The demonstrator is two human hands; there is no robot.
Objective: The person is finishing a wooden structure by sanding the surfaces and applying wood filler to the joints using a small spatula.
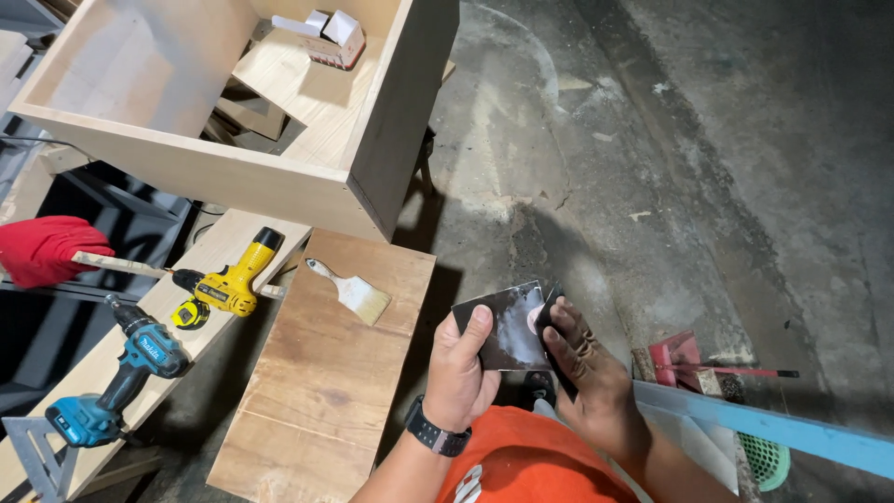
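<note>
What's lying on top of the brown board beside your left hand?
Only a paintbrush lies on the board, near its far end. Whatever is under the board is hidden.

one package only: a small white cardboard box (328,35) with its flaps open sits on a wooden board inside the big plywood cabinet (233,172) at the top left. reddish print runs along its side. the yellow drill (233,279) carries a dark label. no signs or screens anywhere.

You are getting even, fairly bright light; shadows are falling toward four o'clock, corners are bending slightly, focus is holding sharp.
</note>
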